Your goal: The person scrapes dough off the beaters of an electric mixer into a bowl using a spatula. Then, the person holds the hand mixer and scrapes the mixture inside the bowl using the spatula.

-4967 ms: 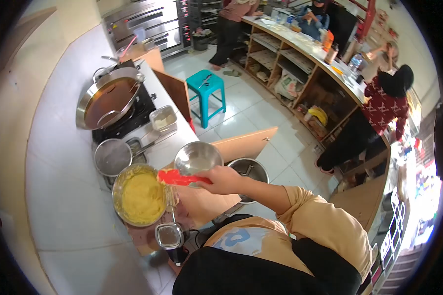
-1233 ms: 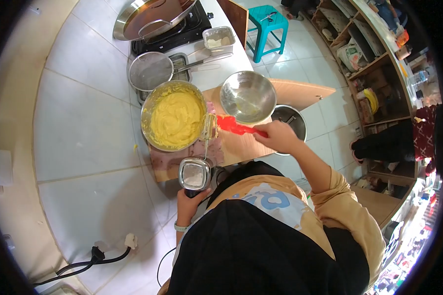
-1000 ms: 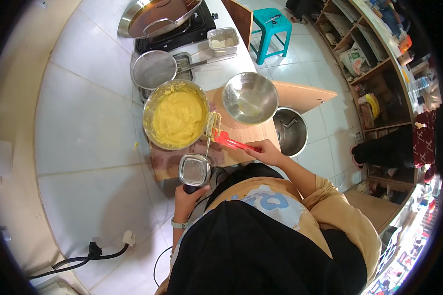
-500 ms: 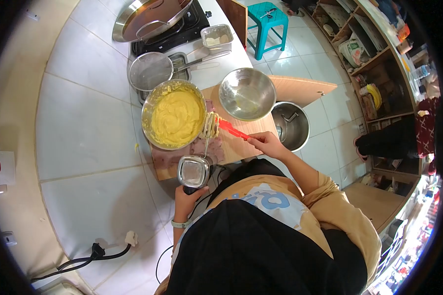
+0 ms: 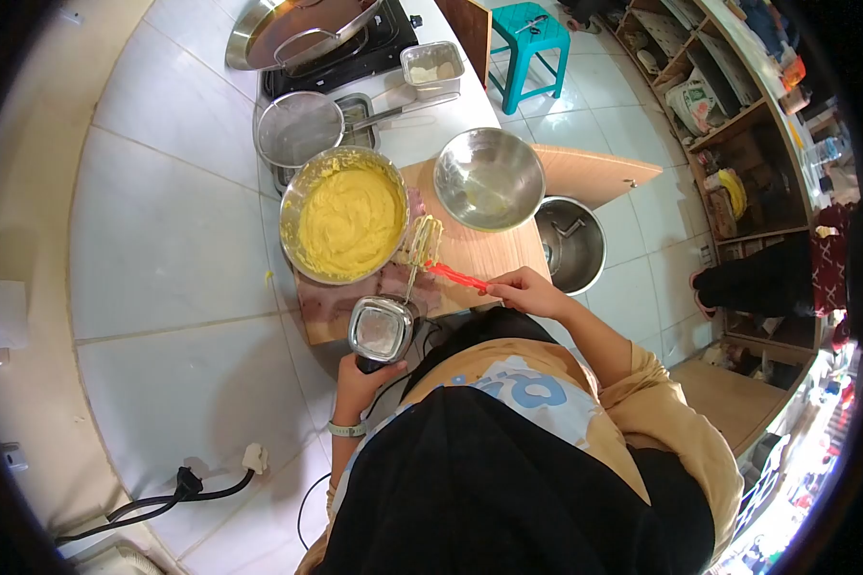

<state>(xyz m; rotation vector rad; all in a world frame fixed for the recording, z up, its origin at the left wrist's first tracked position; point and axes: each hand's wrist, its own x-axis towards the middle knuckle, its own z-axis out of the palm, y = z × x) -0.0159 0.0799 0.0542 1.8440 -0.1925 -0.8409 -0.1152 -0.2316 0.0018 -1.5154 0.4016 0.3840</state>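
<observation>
My left hand (image 5: 358, 376) is closed round the black handle of a hand mixer (image 5: 381, 331). Its wire beaters (image 5: 425, 241) point away from me, smeared with yellow batter. In my right hand (image 5: 525, 291) is a red spatula (image 5: 458, 277), its blade up against the beaters. Just left of the beaters stands a steel bowl (image 5: 289, 247) holding thick yellow batter (image 5: 351, 222). A second steel bowl (image 5: 490, 179), with a little residue inside, sits to the right on the wooden board.
Behind the bowls are a strainer (image 5: 300, 129), a small clear container (image 5: 431, 67) and a large pan (image 5: 259, 38) on a black stove (image 5: 374, 48). A deep steel pot (image 5: 575, 251) stands lower right of the board. A teal stool (image 5: 529, 48) and another person's legs (image 5: 753, 271) are farther off.
The spatula has slid lower along the beaters, its blade turning closer to level. The mixer has shifted very slightly; my left hand keeps its grip.
</observation>
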